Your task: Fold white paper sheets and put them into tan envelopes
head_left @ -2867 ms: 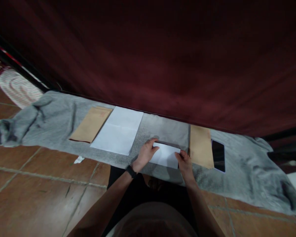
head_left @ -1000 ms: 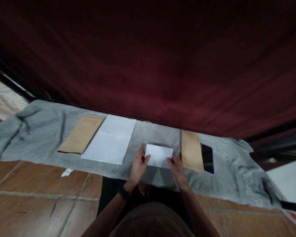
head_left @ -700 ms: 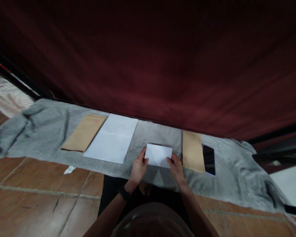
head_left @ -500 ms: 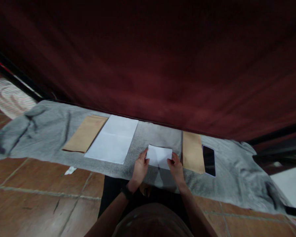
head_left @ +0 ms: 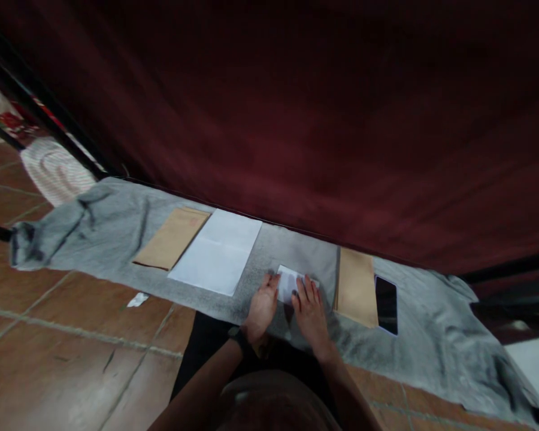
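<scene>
A small folded white paper (head_left: 288, 282) lies on a grey cloth (head_left: 112, 230) spread over the floor. My right hand (head_left: 309, 306) lies flat on the paper with its fingers stretched out, covering much of it. My left hand (head_left: 263, 304) rests at the paper's left edge, fingers extended and touching it. A dark band sits on my left wrist.
A larger white sheet (head_left: 217, 251) and a brown envelope (head_left: 172, 237) lie to the left on the cloth. Another brown envelope (head_left: 356, 286) and a dark phone (head_left: 386, 296) lie to the right. A dark red curtain (head_left: 296, 108) hangs behind. Terracotta floor tiles (head_left: 72, 347) surround me.
The paper was held up by both hands at its side edges; now it is folded smaller and both hands press it flat against the cloth.
</scene>
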`<action>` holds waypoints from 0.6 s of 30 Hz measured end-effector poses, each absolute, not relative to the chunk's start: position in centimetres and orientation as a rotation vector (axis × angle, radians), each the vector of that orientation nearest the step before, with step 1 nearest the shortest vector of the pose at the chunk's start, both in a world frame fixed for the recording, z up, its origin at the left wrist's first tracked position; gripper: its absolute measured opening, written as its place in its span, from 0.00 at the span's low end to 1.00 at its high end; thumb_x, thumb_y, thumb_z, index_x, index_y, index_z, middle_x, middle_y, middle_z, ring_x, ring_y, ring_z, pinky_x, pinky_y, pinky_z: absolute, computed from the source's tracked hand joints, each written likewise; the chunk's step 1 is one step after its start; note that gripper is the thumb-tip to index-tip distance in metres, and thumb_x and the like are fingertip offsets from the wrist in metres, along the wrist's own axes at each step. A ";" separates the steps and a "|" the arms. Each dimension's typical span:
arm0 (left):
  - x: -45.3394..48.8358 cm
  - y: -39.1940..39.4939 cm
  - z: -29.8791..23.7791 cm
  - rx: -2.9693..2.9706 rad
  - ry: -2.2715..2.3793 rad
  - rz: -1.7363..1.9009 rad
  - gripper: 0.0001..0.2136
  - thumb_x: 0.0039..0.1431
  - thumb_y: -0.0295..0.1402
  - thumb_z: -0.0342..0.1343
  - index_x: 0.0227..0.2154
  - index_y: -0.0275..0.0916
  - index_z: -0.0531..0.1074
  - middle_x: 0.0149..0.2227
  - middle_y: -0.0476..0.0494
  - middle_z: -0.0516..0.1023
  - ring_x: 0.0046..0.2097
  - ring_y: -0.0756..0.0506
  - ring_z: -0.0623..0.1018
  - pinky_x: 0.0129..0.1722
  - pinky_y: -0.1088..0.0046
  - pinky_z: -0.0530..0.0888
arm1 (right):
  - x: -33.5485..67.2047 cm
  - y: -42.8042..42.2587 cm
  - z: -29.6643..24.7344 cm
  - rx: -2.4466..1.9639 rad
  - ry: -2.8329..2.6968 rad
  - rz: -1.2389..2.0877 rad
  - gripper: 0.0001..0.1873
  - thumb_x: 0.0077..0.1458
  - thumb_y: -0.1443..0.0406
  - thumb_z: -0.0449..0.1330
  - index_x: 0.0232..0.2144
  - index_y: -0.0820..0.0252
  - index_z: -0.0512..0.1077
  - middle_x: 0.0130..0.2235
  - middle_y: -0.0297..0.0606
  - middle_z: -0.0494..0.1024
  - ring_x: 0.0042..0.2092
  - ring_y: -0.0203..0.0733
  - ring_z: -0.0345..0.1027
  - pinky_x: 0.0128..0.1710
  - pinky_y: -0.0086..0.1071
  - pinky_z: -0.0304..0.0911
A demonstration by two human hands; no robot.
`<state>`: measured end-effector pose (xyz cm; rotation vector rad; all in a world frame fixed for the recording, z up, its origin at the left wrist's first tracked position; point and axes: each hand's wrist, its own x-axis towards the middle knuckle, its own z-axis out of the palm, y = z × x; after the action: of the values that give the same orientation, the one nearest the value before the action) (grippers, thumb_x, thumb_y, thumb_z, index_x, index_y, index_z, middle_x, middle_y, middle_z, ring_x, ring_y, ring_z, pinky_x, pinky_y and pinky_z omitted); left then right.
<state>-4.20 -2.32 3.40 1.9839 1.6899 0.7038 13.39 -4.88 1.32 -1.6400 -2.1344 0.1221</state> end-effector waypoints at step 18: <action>-19.7 2.4 5.7 1.770 2.486 0.626 0.24 0.68 0.36 0.49 0.63 0.31 0.63 0.67 0.26 0.63 0.69 0.32 0.60 0.65 0.50 0.61 | 12.9 -5.4 -1.0 -1.701 -2.220 -0.066 0.29 0.71 0.56 0.43 0.67 0.65 0.62 0.71 0.55 0.56 0.69 0.58 0.54 0.66 0.55 0.51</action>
<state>-19.71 2.44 5.73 1.7704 2.4858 0.6265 12.92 -5.37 -1.02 -1.7005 -2.2200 -0.0662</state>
